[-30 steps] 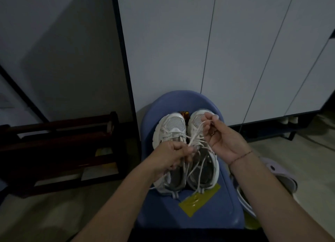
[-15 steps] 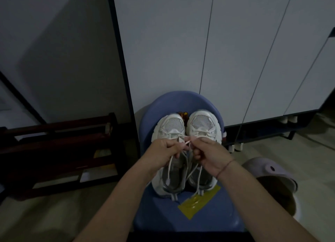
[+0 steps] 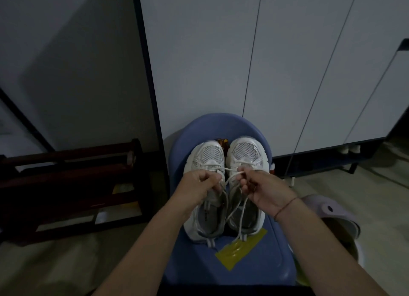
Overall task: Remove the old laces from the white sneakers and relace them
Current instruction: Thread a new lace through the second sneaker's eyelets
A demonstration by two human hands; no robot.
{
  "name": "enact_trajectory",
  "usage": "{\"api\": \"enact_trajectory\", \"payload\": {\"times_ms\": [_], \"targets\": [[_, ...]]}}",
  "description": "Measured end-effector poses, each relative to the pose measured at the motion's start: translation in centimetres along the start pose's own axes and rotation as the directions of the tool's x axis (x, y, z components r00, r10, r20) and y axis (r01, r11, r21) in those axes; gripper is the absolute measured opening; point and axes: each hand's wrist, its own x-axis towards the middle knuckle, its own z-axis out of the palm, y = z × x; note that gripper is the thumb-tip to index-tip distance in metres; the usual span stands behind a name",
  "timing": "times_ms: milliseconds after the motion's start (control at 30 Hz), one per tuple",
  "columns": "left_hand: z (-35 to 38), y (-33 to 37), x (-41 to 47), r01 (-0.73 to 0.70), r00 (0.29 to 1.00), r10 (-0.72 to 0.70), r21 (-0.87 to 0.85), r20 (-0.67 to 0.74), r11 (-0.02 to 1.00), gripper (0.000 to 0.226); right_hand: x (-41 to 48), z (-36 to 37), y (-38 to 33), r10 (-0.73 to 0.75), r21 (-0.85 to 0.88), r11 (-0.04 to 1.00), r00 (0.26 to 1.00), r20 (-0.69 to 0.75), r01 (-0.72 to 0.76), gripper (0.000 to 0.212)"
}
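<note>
Two white sneakers stand side by side on a blue chair point(image 3: 261, 271), toes pointing away from me: the left sneaker point(image 3: 207, 157) and the right sneaker point(image 3: 245, 151). A white lace point(image 3: 232, 172) runs between my hands over the right sneaker's eyelets, and its loose ends trail down over the shoe openings. My left hand point(image 3: 197, 188) pinches one part of the lace with curled fingers. My right hand point(image 3: 263, 190) pinches another part just above the right sneaker's tongue. The hands hide the middle of both shoes.
A yellow packet point(image 3: 240, 250) lies on the seat in front of the sneakers. A dark wooden rack point(image 3: 73, 185) stands on the floor to the left. White cabinet doors point(image 3: 287, 63) rise behind the chair. A pale purple clog point(image 3: 329, 211) sits at the right.
My right hand came down from near the right sneaker's toe to meet the left hand over the laces. Both hands now pull the lace slightly apart.
</note>
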Motion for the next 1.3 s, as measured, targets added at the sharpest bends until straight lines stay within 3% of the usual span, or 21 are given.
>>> {"api": "enact_trajectory", "payload": {"times_ms": [133,433,500,533,600,667,733,767,833,933,1100,1200,1300], "targets": [[0.4,-0.1,0.2,-0.049,0.998,0.048,-0.05,-0.028,0.998,0.007,0.0,0.1,0.1,-0.008,-0.008,1.0,1.0,0.014,0.008,0.021],[0.0,0.0,0.2,-0.022,0.997,0.02,0.031,0.072,0.999,0.022,0.8,-0.8,-0.8,-0.016,0.178,0.984,0.998,-0.061,0.027,0.024],[-0.2,-0.1,0.3,-0.023,0.997,0.019,0.059,0.073,0.998,0.02,0.4,-1.2,-1.1,0.034,0.108,0.994,0.996,-0.077,-0.026,0.025],[-0.3,-0.2,0.3,-0.026,0.998,0.021,0.07,0.064,0.997,0.021,-0.1,-1.3,-1.3,0.072,-0.043,0.996,0.995,-0.073,-0.076,0.027],[-0.5,-0.4,0.5,-0.029,1.0,0.029,0.075,0.01,0.997,0.023,-1.5,-1.2,-1.8,0.104,-0.481,0.868,0.993,-0.062,-0.121,0.03],[-0.6,-0.7,0.9,-0.05,0.997,0.055,0.09,-0.055,0.995,0.03,-2.0,-1.1,-2.1,-0.078,-0.694,0.718,0.997,-0.004,0.053,0.026],[-0.4,-0.7,1.2,-0.079,0.993,0.087,0.109,-0.076,0.991,0.032,-1.8,-0.6,-2.0,-0.357,-0.758,0.575,0.928,0.107,0.308,0.014],[-0.3,-0.7,1.3,-0.091,0.992,0.1,0.114,-0.077,0.989,0.029,-1.5,-0.2,-1.8,-0.405,-0.777,0.497,0.895,0.187,0.387,0.011],[0.1,-0.6,1.5,-0.113,0.991,0.121,0.11,-0.062,0.987,0.021,-0.6,0.1,-0.8,-0.351,-0.823,0.341,0.873,0.338,0.455,0.022],[0.5,-0.6,1.8,-0.156,0.986,0.16,0.096,-0.043,0.983,0.019,0.3,0.6,0.5,-0.349,-0.854,0.202,0.85,0.395,0.48,0.017],[0.1,-1.1,2.9,-0.149,0.979,0.169,0.159,-0.115,0.976,0.023,1.7,0.8,-0.3,-0.44,-0.863,0.208,0.832,0.338,0.461,0.01],[-0.6,-2.0,4.0,-0.059,0.99,0.086,0.234,-0.109,0.97,0.03,3.2,0.7,-1.1,-0.408,-0.912,0.057,0.843,0.351,0.407,0.017],[-0.9,-2.5,4.8,-0.018,0.997,0.033,0.191,-0.073,0.981,0.027,4.5,0.4,-0.7,-0.343,-0.93,-0.049,0.869,0.357,0.363,0.021]]}}
